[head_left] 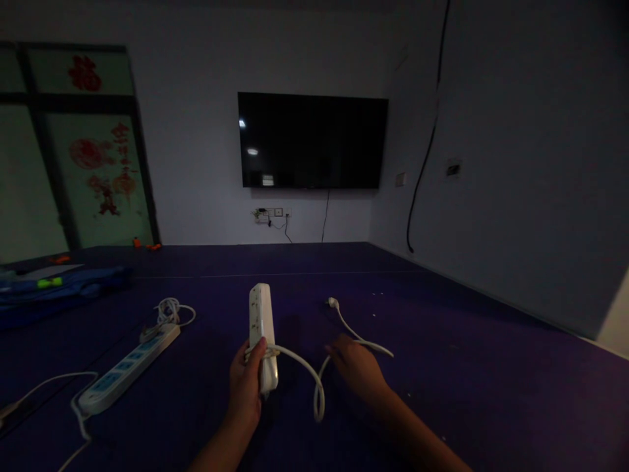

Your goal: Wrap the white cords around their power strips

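Dim room, and low in the centre of the frame the left hand (pixel 246 387) has a white power strip (pixel 262 328) standing nearly upright, fingers clamped around its lower end with the thumb pressed across the front. The strip's cord (pixel 314 380) leaves the grip, sags into a loop at lower centre, then runs right and up across the purple floor (pixel 466 367) to its plug (pixel 333 302), which lies loose just right of centre.

The right hand (pixel 356 367) is down on that cord, right of the strip, palm down. In this light I cannot tell whether the fingers pinch the cord or only rest on it.

Lower left, a second power strip (pixel 128 370) lies flat with its own coiled cord (pixel 170 309) at its far end. A dark television (pixel 312 139) hangs on the wall at upper centre.

The risks, as I judge them: the strip is held only at its bottom, so a tug on the cord could lever it out of the fingers. The slack loop could kink or twist on itself. The loose plug could whip across the floor if the cord is pulled sharply.
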A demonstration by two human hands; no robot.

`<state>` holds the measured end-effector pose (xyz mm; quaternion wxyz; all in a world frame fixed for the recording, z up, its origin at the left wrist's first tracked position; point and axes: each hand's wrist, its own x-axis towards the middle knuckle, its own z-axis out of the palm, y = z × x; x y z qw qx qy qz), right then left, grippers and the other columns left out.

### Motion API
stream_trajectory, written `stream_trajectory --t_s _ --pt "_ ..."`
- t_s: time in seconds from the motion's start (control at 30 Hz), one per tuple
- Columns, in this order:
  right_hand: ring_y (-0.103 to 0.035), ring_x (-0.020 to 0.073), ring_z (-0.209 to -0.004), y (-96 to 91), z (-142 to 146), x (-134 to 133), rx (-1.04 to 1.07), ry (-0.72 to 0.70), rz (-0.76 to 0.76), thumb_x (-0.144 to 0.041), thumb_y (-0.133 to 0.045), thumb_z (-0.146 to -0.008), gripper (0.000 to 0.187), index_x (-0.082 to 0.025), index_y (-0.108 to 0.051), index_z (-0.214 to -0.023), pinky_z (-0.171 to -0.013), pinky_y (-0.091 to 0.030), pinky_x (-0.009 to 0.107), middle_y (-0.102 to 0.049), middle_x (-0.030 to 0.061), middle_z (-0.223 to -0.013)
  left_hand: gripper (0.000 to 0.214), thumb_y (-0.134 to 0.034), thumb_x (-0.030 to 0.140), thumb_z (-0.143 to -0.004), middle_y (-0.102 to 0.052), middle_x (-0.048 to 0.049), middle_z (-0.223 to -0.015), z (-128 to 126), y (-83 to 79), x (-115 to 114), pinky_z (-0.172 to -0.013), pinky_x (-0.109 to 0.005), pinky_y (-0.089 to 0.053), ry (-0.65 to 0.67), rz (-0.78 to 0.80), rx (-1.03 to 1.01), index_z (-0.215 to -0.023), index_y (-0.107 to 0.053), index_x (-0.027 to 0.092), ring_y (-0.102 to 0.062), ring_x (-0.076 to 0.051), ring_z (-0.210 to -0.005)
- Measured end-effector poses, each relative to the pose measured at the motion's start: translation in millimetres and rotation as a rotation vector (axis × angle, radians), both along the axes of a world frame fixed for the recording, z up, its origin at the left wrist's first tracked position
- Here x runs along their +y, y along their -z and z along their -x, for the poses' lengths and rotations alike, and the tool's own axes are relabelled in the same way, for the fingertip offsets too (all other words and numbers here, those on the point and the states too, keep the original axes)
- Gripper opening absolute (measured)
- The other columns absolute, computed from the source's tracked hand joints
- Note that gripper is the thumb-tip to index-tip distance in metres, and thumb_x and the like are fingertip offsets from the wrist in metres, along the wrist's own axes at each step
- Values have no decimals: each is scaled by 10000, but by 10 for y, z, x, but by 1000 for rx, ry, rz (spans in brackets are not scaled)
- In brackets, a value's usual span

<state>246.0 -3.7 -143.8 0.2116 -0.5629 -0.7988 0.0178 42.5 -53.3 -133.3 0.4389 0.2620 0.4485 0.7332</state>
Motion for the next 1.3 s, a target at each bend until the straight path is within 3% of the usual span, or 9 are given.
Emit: stream_trajectory --t_s 0.17,0.37,0.57,0.8,1.0,1.17,1.3 --pt "-634 205 -779 -42 -408 232 -16 296 -9 -340 -391 -885 332 -151 -651 -804 -602 -379 241 -667 114 -861 525 -749 437 -497 -649 29 -565 29 39 54 -472 -230 -426 -2 5 -24 -914 -637 138 -564 -125 -458" --pt "-632 217 -725 -83 -932 375 123 455 -102 -377 -447 -830 317 -173 -666 -726 -572 -359 250 -678 94 -749 471 -760 399 -500 -674 -16 -650 -26 75 35 -475 -225 -426 56 -16 -14 -857 -644 113 -575 -127 -501" --pt "-618 210 -652 -34 -1171 404 207 543 -176 -430 -427 -813 372 -178 -653 -658 -540 -331 252 -656 83 -636 415 -752 413 -507 -645 6 -568 -33 84 50 -457 -216 -426 76 19 -63 -784 -643 122 -564 -121 -484" --pt "-630 232 -750 -20 -1176 406 124 579 -95 -405 -434 -815 338 -174 -669 -738 -557 -348 259 -680 101 -750 404 -723 470 -526 -641 -5 -535 -42 130 93 -383 -202 -377 129 86 -112 -707 -632 120 -528 -101 -407" --pt "-641 242 -792 -7 -996 368 -27 519 67 -314 -454 -817 260 -168 -669 -823 -550 -382 253 -679 119 -854 475 -751 424 -506 -663 -6 -589 -42 157 81 -441 -224 -431 89 46 -37 -852 -643 118 -578 -130 -470" --pt "-641 266 -836 -5 -788 319 -72 472 62 -249 -473 -818 225 -145 -644 -921 -606 -437 285 -670 138 -900 523 -750 416 -517 -678 -43 -665 -61 181 53 -498 -260 -469 47 19 62 -924 -625 112 -628 -182 -567" --pt "-636 265 -874 -195 -557 149 -41 447 -77 -257 -405 -863 313 -160 -572 -1109 -635 -472 315 -630 133 -1068 545 -741 450 -519 -683 -65 -694 -71 184 31 -521 -276 -480 21 15 142 -927 -624 108 -644 -209 -611"
